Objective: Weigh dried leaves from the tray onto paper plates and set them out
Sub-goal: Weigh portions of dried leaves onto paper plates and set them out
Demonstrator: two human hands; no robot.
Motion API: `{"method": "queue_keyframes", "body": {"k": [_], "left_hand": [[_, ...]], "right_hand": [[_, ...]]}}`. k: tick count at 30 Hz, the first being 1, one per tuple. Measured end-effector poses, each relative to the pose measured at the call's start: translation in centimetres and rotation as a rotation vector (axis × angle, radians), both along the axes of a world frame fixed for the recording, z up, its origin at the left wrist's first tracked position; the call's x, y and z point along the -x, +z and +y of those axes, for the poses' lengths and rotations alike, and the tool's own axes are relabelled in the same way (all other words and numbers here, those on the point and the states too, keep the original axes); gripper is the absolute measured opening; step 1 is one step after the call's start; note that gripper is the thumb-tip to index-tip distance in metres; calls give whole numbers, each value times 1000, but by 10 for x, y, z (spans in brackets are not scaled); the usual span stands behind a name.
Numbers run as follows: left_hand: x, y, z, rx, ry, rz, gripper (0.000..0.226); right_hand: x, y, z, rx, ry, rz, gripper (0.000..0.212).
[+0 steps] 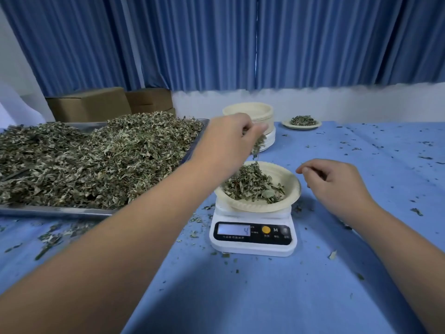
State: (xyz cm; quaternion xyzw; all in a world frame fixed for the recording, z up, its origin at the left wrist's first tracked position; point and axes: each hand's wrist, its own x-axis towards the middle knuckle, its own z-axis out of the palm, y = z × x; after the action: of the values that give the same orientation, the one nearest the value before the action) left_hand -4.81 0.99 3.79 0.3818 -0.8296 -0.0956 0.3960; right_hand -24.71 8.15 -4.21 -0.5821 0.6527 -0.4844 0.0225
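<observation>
- On the blue surface, centre: plate with leaves sits on the scale.
- Left hand above plate, fingers clamped on a pinch of leaves.
- Right hand just beside plate, fingers loosely curled, holding nothing.
- Tray, heaped with leaves, left of scale.

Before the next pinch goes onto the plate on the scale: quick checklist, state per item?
1. Plate seated on the scale: ok, though its rim overhangs the platform.
2. Left hand above the plate, pinching leaves: ok.
3. Right hand off the plate: ok, beside the rim with a gap showing.
4. Display reading: cannot tell; a 4 shows, anything else is too faint.
5. Tray stocked: ok, heaped.
6. Stack of spare plates behind the scale: ok.
</observation>
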Motion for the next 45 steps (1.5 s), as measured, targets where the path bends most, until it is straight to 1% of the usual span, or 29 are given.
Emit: {"method": "queue_keyframes", "body": {"k": [3,6,9,12,15,17,20,22,25,28,31,34,38,41,43,45], "left_hand": [[26,-14,3,-59,-34,-119,37],[40,-25,2,-82,-8,-247,40],[41,-29,2,-82,8,-297,46],[31,-29,3,-39,-35,-246,45],[16,-25,-1,-42,-41,-118,45],[4,-24,-7,-43,1,-28,43],[-17,-27,-21,-60,101,39,23],[-31,-35,-27,-102,146,64,15],[-47,-52,-31,-128,203,68,14],[-63,-66,-33,-116,272,23,12],[-77,-66,-33,-104,300,48,10],[-82,-66,-32,-122,305,33,10],[-74,-66,-25,-127,238,65,11],[-66,-67,-20,-180,203,79,12],[-62,-69,-16,-222,188,92,15],[-59,-71,-15,-284,196,64,25]], "right_hand": [[0,1,0,-3,9,20,23],[-1,3,1,6,17,60,23],[-1,4,2,1,18,83,22],[-1,4,2,5,18,90,22],[-2,4,2,20,13,88,22],[-3,3,2,24,18,78,22],[-4,2,2,30,27,76,22],[-4,2,2,24,30,78,23],[-6,2,2,32,33,89,24],[-8,3,2,46,41,95,29],[-8,3,3,46,44,75,35],[-8,2,4,34,44,67,38],[-6,-1,2,11,5,11,28],[-4,-2,0,-37,-42,-53,22],[-2,-2,-2,-93,-72,-126,16],[-2,-2,-2,-178,-73,-256,13]]}}
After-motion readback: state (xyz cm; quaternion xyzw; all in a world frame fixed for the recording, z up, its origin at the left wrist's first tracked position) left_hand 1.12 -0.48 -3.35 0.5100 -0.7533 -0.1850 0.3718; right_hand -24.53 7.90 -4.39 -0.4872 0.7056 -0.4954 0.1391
